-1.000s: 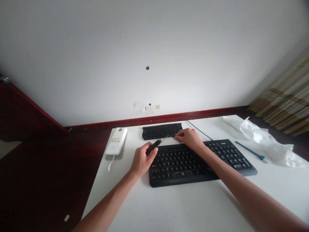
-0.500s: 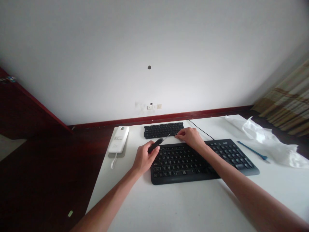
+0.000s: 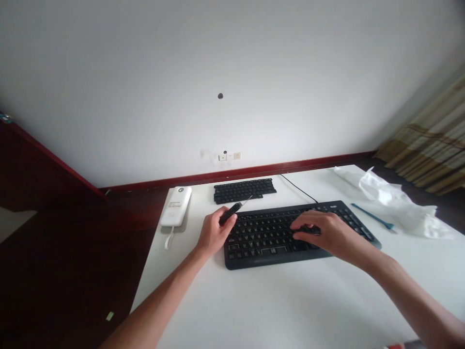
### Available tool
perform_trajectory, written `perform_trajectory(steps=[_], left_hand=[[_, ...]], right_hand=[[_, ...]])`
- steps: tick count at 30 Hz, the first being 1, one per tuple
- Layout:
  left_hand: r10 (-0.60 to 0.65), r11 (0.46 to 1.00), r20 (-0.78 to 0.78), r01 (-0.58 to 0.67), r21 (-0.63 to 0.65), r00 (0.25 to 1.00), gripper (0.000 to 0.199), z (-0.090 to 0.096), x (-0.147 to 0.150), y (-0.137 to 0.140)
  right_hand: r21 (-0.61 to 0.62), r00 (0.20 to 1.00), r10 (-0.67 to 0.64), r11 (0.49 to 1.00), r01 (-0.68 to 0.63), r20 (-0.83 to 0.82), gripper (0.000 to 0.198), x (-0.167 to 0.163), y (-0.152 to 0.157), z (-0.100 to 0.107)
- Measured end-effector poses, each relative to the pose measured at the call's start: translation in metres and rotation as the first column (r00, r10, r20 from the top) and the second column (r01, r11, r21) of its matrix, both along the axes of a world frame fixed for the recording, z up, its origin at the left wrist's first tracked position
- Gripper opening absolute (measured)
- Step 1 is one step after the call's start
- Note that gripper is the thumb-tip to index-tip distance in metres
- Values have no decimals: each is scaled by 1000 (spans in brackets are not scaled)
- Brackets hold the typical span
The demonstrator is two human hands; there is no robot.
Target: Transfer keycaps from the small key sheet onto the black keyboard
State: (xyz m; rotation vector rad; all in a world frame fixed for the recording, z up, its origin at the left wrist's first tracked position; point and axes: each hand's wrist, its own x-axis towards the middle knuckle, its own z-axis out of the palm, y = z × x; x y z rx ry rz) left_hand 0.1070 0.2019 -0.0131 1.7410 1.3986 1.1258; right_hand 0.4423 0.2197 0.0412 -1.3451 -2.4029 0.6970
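Note:
My left hand [image 3: 214, 230] is closed around a black-handled tool with a thin metal tip [image 3: 232, 211], which points up and to the right. It is beside the left end of a black keyboard [image 3: 279, 260]. Bare key sockets seem to show over much of that keyboard, including a long slot at the front. Over its right half hovers my right hand [image 3: 327, 232], thumb and fingers apart, with nothing visible between them. Behind the keyboard lie black keycaps [image 3: 243, 190] set out close together in rows; the front row ends short at the right.
At the table's left edge lies a white power bank [image 3: 177, 207] with a short strap or cable. A blue tool [image 3: 372, 215] and a crumpled white plastic bag [image 3: 399, 203] lie to the right. The keyboard's cable [image 3: 300, 188] runs back to the far edge.
My right hand has left the front right end of the keycap rows and come back over the keyboard, its fingers spreading. The left hand still holds the tool. The view has shifted slightly.

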Motion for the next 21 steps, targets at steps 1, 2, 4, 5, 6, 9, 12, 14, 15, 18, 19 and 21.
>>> perform_trajectory(steps=[1,2,4,5,6,9,12,14,15,18,19,21], left_hand=[[-1,1000,-2,1,-1,1000,34,0,0,0],[-1,1000,-7,1,0,1000,34,0,0,0],[-1,1000,-19,1,2,1000,34,1,0,-1],[2,1000,-27,-2,3,1000,34,1,0,-1],[7,1000,-33,-7,5,999,35,1,0,-1],[17,1000,-36,-17,7,999,35,0,-1,-1],[16,1000,-25,-16,6,1000,34,-2,-1,0],[25,1000,-25,-24,17,999,34,-2,-1,1],[30,999,-29,-30,24,999,34,-3,-1,1],[33,999,-35,-32,32,999,34,-4,-1,3],[32,999,-33,-31,30,999,33,-4,-1,3],[34,999,-27,-33,28,999,33,-5,0,3]], right_hand=[[0,1000,-19,1000,19,2,23,9,-5,-1],[-4,1000,-30,1000,30,1,24,17,-10,-2],[-17,1000,-25,1000,25,-8,24,29,-17,-3],[-25,1000,-11,1000,11,-14,24,32,-20,-4],[-33,1000,2,999,-3,-20,24,33,-23,-6],[-47,999,21,999,-23,-40,23,29,-27,-10],[-32,999,25,999,-26,-48,22,22,-29,-12],[-7,998,46,999,-47,-42,22,19,-30,-10],[6,998,55,998,-55,-40,22,18,-30,-7],[37,998,29,999,-26,-60,24,15,-25,1],[46,997,3,999,1,-75,25,14,-19,3],[66,992,-48,996,55,-113,26,9,-1,4]])
